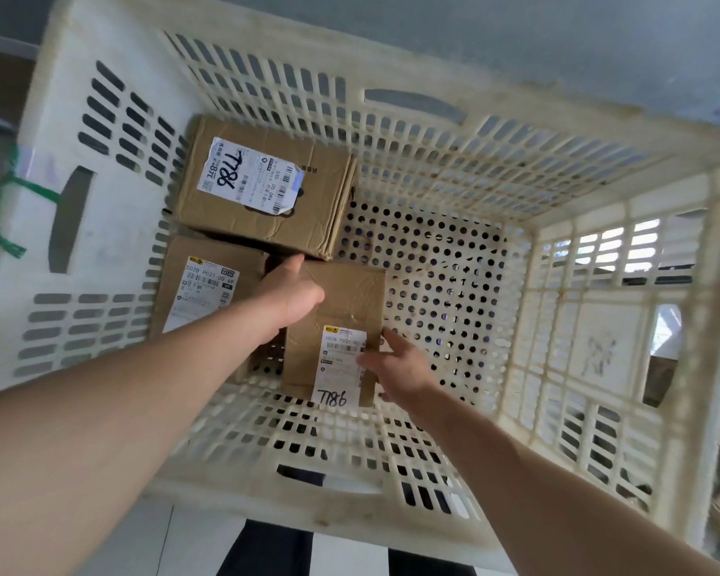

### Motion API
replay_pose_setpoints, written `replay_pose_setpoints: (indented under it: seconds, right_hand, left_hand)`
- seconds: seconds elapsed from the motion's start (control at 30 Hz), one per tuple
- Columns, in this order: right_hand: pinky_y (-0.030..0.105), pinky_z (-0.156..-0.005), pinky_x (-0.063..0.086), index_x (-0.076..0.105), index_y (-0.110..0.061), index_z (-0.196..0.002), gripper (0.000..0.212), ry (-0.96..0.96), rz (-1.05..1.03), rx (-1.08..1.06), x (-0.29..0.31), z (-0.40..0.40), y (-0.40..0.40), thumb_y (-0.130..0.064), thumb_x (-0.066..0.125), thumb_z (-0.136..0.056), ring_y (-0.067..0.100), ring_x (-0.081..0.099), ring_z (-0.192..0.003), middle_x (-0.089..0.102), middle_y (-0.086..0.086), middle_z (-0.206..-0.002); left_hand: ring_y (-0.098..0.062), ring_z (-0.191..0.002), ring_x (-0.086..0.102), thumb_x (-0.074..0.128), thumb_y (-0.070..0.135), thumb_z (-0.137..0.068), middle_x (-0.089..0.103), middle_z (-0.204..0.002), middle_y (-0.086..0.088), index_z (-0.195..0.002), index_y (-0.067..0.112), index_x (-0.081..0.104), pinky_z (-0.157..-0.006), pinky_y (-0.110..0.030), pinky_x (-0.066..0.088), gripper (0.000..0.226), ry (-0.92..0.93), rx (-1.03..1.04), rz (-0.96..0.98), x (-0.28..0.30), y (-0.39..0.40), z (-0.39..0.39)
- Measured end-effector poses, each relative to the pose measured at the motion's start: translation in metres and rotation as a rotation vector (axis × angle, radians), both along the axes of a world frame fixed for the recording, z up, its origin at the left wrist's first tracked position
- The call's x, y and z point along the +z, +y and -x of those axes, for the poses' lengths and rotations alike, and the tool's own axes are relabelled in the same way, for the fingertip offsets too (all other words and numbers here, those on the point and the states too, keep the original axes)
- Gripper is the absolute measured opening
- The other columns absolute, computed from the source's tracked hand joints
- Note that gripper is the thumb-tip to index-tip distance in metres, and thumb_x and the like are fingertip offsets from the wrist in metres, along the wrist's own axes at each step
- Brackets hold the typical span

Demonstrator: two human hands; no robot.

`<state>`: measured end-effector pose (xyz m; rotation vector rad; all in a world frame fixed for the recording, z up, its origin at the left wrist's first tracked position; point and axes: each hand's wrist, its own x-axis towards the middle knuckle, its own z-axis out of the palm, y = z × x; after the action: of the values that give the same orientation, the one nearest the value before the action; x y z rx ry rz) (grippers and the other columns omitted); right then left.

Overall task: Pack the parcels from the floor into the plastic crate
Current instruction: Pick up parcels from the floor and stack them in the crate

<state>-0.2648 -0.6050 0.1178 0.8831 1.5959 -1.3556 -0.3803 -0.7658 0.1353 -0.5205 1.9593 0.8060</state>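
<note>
I look down into a cream plastic crate (454, 259) with a perforated floor. Three cardboard parcels with white labels lie in its left half: a large one (262, 189) at the far left, one (202, 284) along the left wall, and a small one (341, 326) near the front wall. Both my hands are on the small parcel. My left hand (287, 297) grips its far left corner, fingers curled over the edge. My right hand (391, 363) holds its right side, thumb on the label and fingers beside the box.
The crate's right half shows bare perforated floor (454, 284). A green cord (5, 209) hangs at the crate's left handle. Grey floor lies beyond the crate, and cardboard items show through the right wall (661, 380). My dark trouser legs stand below the front rim.
</note>
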Motion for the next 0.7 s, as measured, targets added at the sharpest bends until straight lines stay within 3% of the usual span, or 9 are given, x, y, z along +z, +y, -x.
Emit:
replay_pose_setpoints:
  seconds: [0.03,0.1,0.17,0.2,0.3,0.47,0.57,0.7]
  right_hand:
    - [0.020,-0.055,0.054,0.054,-0.026,-0.139,0.045,0.001,0.019,-0.005,-0.001,0.003,-0.005,-0.015,0.063,-0.096,0.011,0.065,-0.080,0.074,-0.005,-0.104]
    - [0.031,-0.067,0.060,0.051,-0.029,-0.140,0.048,-0.012,0.061,-0.015,0.000,0.010,-0.018,-0.016,0.063,-0.096,0.017,0.069,-0.092,0.073,-0.006,-0.107]
    - [0.026,-0.064,0.053,0.050,-0.029,-0.137,0.044,-0.023,0.104,-0.015,0.000,0.014,-0.030,-0.014,0.061,-0.097,0.012,0.066,-0.094,0.071,-0.001,-0.119]
    - [0.023,-0.062,0.051,0.050,-0.029,-0.134,0.042,-0.021,0.115,-0.004,0.000,0.015,-0.035,-0.013,0.060,-0.097,0.009,0.064,-0.092,0.069,0.000,-0.123]
    - [0.022,-0.061,0.049,0.048,-0.027,-0.134,0.042,-0.005,0.118,0.018,0.000,0.017,-0.043,-0.010,0.058,-0.097,0.006,0.061,-0.088,0.068,-0.001,-0.124]
    - [0.023,-0.065,0.044,0.045,-0.025,-0.136,0.045,0.007,0.129,0.065,-0.001,0.019,-0.040,-0.007,0.056,-0.097,0.003,0.055,-0.088,0.065,-0.003,-0.119]
    - [0.025,-0.070,0.046,0.037,-0.023,-0.147,0.057,0.014,0.104,0.090,0.002,0.021,-0.039,-0.012,0.060,-0.096,0.002,0.054,-0.088,0.059,-0.011,-0.106]
    - [0.026,-0.071,0.050,0.015,-0.021,-0.161,0.082,0.053,-0.022,0.073,0.015,0.018,-0.038,-0.023,0.063,-0.095,0.011,0.058,-0.083,0.060,0.004,-0.130]
  left_hand:
    - [-0.032,-0.131,0.045,0.055,0.015,-0.090,0.029,-0.158,-0.004,-0.156,0.030,0.016,-0.097,-0.041,0.045,0.079,0.057,-0.051,0.053,0.001,-0.004,-0.001]
    - [-0.020,-0.102,0.054,0.054,0.015,-0.089,0.048,-0.143,-0.005,-0.155,0.024,0.020,-0.071,-0.024,0.042,0.075,0.145,-0.139,0.132,0.001,-0.011,-0.004]
    - [-0.014,-0.082,0.048,0.053,0.015,-0.090,0.055,-0.107,0.002,-0.153,0.019,0.027,-0.059,-0.023,0.035,0.068,0.195,-0.220,0.189,0.004,-0.016,-0.007]
    - [-0.016,-0.084,0.049,0.053,0.015,-0.091,0.052,-0.103,0.003,-0.150,0.017,0.032,-0.061,-0.025,0.038,0.063,0.210,-0.252,0.213,0.007,-0.018,-0.007]
    - [-0.027,-0.117,0.052,0.054,0.018,-0.090,0.045,-0.136,-0.009,-0.138,0.010,0.048,-0.089,-0.035,0.043,0.050,0.248,-0.353,0.292,0.010,-0.023,-0.010]
    - [-0.024,-0.134,0.038,0.053,0.019,-0.092,0.028,-0.151,-0.008,-0.139,0.007,0.049,-0.110,-0.033,0.030,0.049,0.218,-0.440,0.250,0.008,-0.027,-0.015]
    - [-0.024,-0.142,0.029,0.053,0.020,-0.092,0.019,-0.157,-0.007,-0.146,0.008,0.042,-0.115,-0.033,0.022,0.056,0.160,-0.433,0.202,0.013,-0.030,-0.013]
    - [-0.028,-0.145,0.028,0.054,0.022,-0.092,0.019,-0.161,-0.008,-0.150,0.012,0.036,-0.115,-0.039,0.026,0.061,0.111,-0.411,0.190,0.033,-0.031,-0.012]
